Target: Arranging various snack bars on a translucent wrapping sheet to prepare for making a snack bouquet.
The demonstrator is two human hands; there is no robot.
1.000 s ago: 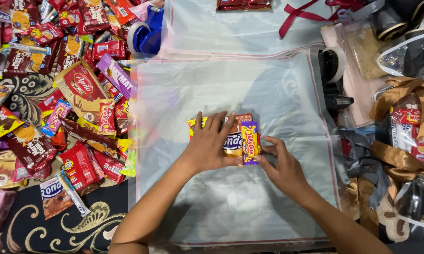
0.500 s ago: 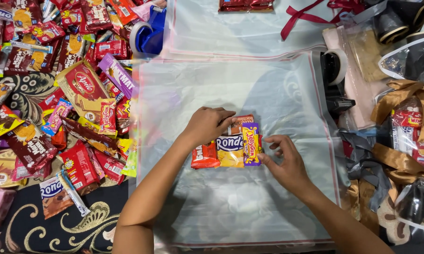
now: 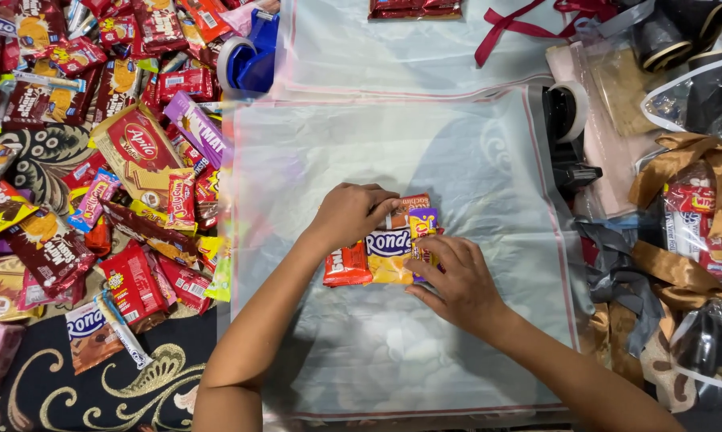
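A small row of snack packets lies in the middle of a translucent plastic sheet (image 3: 457,160): a red packet (image 3: 346,266), a yellow and white packet (image 3: 389,258) and a purple packet (image 3: 422,226). My left hand (image 3: 351,213) rests fingers-down on the upper edge of the row, over the red and yellow packets. My right hand (image 3: 455,282) presses on the right side of the row, its fingers on the purple packet. Neither hand lifts anything.
A big heap of assorted snack packets (image 3: 89,160) covers the left. A blue tape dispenser (image 3: 249,60) sits at top left, a black one (image 3: 567,120) at the sheet's right edge. Ribbons and wrapped bundles (image 3: 689,224) crowd the right. Red packets (image 3: 415,8) lie at top.
My left hand slid up off the packets, uncovering the red packet at the row's left. My right hand moved in closer onto the purple packet.
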